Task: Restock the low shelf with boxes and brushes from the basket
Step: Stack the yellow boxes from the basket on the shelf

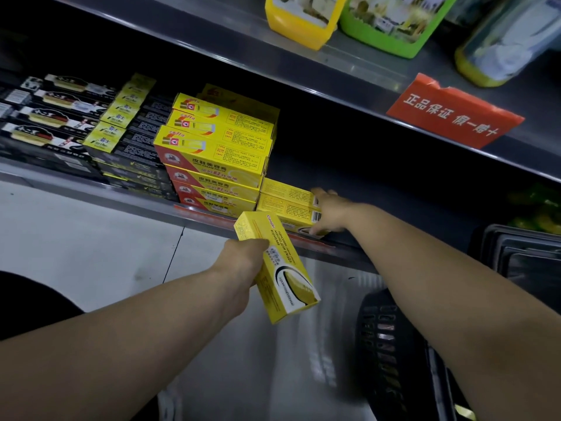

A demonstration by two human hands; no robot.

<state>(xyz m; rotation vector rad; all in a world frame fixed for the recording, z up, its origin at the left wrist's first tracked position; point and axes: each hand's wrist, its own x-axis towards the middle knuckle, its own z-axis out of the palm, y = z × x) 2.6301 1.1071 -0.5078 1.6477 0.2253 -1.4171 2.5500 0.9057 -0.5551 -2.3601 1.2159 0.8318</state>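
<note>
My left hand (pixel 246 257) grips a long yellow box (pixel 282 275) in front of the low shelf (pixel 349 247), just short of its edge. My right hand (pixel 329 212) reaches onto the shelf and holds the right end of a short stack of yellow boxes (pixel 287 205), fingers above and thumb below it. Left of that stack stands a taller pile of yellow and red boxes (pixel 212 153). Packaged brushes (pixel 57 98) and black and yellow boxes (pixel 127 132) fill the shelf's left part. The black basket (pixel 385 335) sits on the floor at the lower right.
The shelf above (pixel 334 65) overhangs the low one and carries yellow and green bottles (pixel 391 22) and a red sign (pixel 455 112). The low shelf is dark and bare right of my right hand. Black trays (pixel 522 256) stand at the far right. Pale floor lies at the left.
</note>
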